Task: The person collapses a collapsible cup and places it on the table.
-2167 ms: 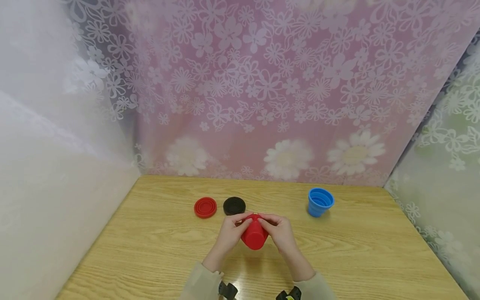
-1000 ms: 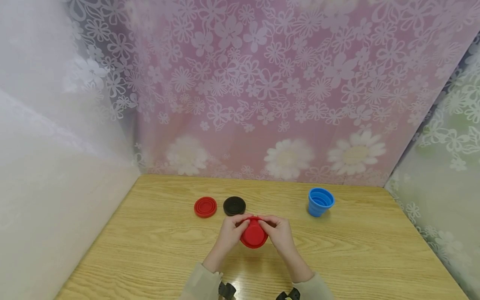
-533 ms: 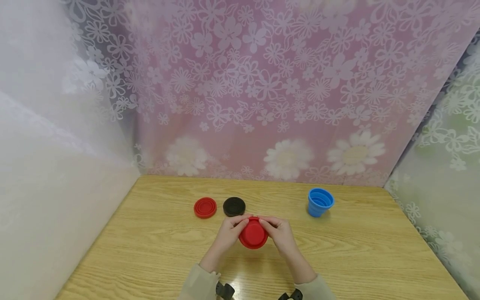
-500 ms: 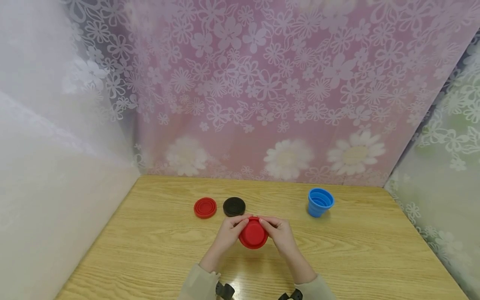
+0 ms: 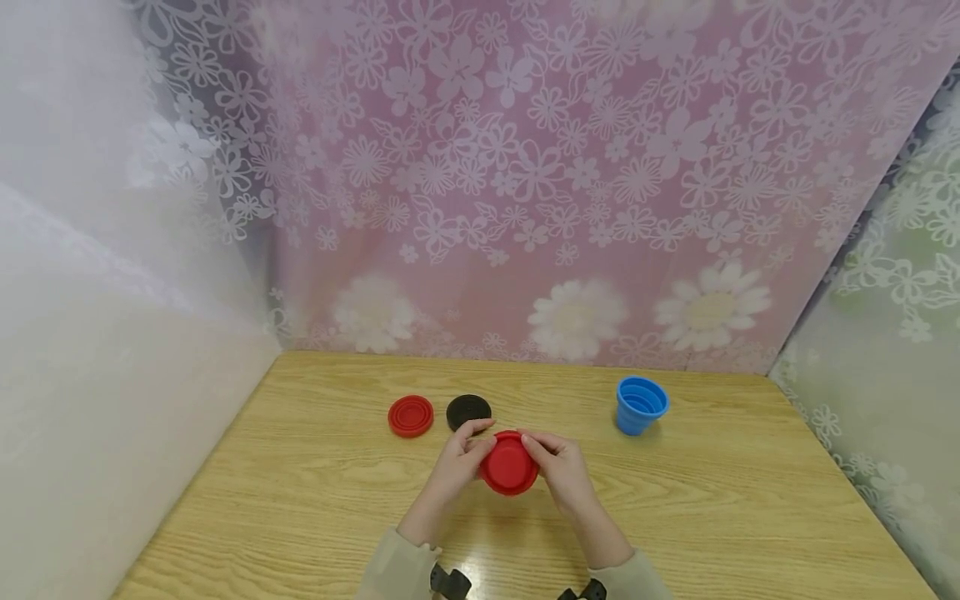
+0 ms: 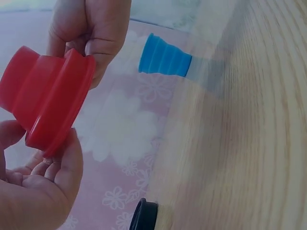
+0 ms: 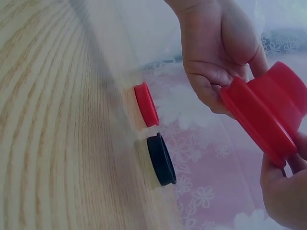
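Note:
A red collapsible cup (image 5: 511,467) is held up over the table between both hands, its base turned toward the head camera. Part of its wall is folded down, and a stepped section still stands out in the left wrist view. My left hand (image 5: 456,461) pinches the left of its rim, thumb on the near side, with the index finger raised off the rim. On the other side my right hand (image 5: 561,468) grips the rim between thumb and fingers. The cup's mouth faces away and its inside is hidden in the head view.
Behind the hands, a flattened red collapsible cup (image 5: 410,416) and a flattened black one (image 5: 468,412) lie on the wooden table (image 5: 315,500). A blue collapsible cup (image 5: 641,405) stands expanded at the back right. Flowered curtains (image 5: 480,208) enclose the table.
The held red cup has gone from tall to much shorter as its wall folded in. My left index finger has lifted from the rim. The other cups have stayed put.

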The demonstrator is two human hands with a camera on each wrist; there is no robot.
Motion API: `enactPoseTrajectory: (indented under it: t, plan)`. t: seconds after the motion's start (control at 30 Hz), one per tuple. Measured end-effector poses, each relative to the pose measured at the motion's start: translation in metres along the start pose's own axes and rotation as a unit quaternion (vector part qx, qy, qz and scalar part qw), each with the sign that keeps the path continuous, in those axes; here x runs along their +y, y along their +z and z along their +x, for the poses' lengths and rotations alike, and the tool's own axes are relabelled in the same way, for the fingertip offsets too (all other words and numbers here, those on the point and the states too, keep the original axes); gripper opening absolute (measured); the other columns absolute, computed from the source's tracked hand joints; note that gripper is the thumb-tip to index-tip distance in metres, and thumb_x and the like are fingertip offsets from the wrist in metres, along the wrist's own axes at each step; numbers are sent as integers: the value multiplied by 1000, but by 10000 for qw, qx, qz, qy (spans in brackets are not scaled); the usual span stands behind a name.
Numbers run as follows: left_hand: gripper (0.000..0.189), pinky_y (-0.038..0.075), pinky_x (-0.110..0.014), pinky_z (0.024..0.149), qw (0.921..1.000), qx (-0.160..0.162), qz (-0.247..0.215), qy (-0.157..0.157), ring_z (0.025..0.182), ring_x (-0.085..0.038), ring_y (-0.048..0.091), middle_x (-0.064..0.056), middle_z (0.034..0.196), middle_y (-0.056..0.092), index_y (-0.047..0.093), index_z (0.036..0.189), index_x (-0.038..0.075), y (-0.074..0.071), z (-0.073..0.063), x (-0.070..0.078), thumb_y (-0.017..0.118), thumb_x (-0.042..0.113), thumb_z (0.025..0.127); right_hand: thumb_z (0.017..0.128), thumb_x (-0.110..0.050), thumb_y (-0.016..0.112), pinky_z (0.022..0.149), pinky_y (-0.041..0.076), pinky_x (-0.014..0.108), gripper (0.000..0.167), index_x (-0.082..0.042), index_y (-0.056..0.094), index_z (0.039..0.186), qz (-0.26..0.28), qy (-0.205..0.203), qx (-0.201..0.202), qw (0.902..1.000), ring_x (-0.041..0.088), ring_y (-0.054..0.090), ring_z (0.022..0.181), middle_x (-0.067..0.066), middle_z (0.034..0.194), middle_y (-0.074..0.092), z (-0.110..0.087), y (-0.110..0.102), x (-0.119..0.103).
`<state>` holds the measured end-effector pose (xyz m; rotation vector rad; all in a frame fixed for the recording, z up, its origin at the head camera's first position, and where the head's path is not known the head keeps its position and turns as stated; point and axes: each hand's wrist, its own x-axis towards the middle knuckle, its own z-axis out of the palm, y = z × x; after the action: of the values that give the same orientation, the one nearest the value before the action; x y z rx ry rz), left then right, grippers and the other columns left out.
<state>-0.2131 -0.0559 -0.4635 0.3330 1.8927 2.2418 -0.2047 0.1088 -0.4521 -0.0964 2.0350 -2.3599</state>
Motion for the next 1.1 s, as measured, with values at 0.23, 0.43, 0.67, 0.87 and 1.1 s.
enactPoseTrajectory:
  t: [0.23, 0.43, 0.67, 0.87, 1.1]
  plan:
    - [26, 50, -27, 61, 9963, -37, -860, -38, 77, -16, 59, -9, 97, 59, 41, 116, 4, 2, -2, 0, 48, 9, 91, 85, -4, 58, 65, 51, 27, 25, 13, 57, 103, 407, 12, 192, 9990, 16, 58, 76, 10, 90, 59, 0, 1, 2]
    - [12, 48, -24, 61, 9909, 76, -1345, 35, 83, -16, 55, -8, 100, 53, 51, 101, 10, 5, -3, 0, 49, 8, 90, 88, -9, 53, 70, 51, 30, 28, 7, 50, 112, 780, 361, -465, 9952, 18, 60, 79, 9, 94, 60, -4, -1, -1]
    - [19, 49, -25, 67, 9906, 242, -1345, -37, 85, -15, 54, -7, 97, 53, 54, 106, 4, 8, -3, 2, 55, 8, 87, 92, -8, 46, 71, 47, 29, 18, -16, 56, 104, 1502, 725, -1278, 9777, 17, 58, 82, 3, 100, 58, -6, -6, -4]
    - [31, 50, -28, 71, 9921, 129, -1244, -71, 87, -16, 55, -7, 97, 55, 50, 113, -6, 6, -1, -2, 57, 6, 85, 90, -3, 48, 77, 48, 30, 20, -12, 58, 105, 1597, 626, -1288, 9767, 18, 57, 90, 4, 103, 56, -4, -8, -3]
    - [28, 51, -28, 67, 9943, 168, -1034, -192, 80, -15, 57, -5, 91, 57, 54, 110, -8, 5, 0, -3, 58, 1, 84, 88, 0, 49, 77, 47, 28, 23, -14, 63, 100, 1574, 753, -1384, 9749, 18, 56, 89, 3, 101, 57, -3, -11, -2]
